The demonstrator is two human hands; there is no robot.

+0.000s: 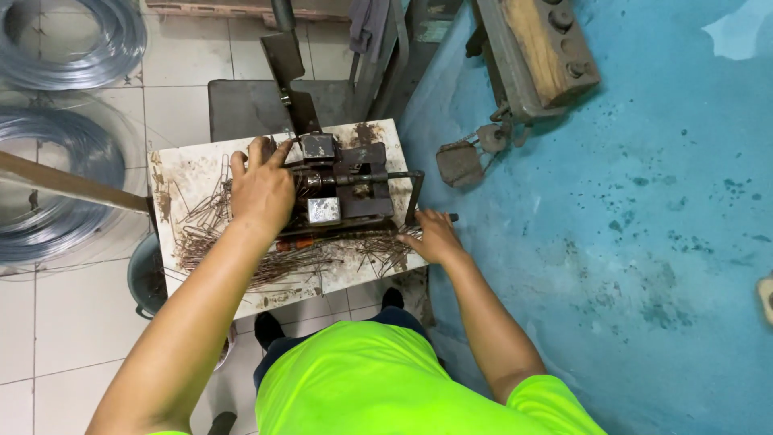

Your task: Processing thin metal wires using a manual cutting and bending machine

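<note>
1. Fingers [259,153] of the left hand [262,193] spread flat and open over a heap of bent wire pieces [209,221], the fingertips reaching the rear of a small bench-top bending jig [338,189]; they press down and do not close around anything.

2. Across the stand, the right hand [435,238] rests at the near right corner of the white worktop [354,274], its fingers curled loosely over thin wire ends [386,250] just beside a dark rod [419,197] that juts from the jig. Whether those fingers actually pinch a wire cannot be told from this angle.

3. Loose rusty wires lie scattered along the front edge of the worktop, in front of the jig and between the two hands.

4. Judged from the pose, the work goes best with the left palm staying flat to steady the pile, fingertips kept clear of the jig's moving block [324,209], while the right hand draws a single wire free, not a tangle.

5. Coils of clear tubing [56,161] sit on the tiled floor to the left; a blue-painted floor [644,201] and a wooden-topped metal frame [539,48] lie to the right.
</note>
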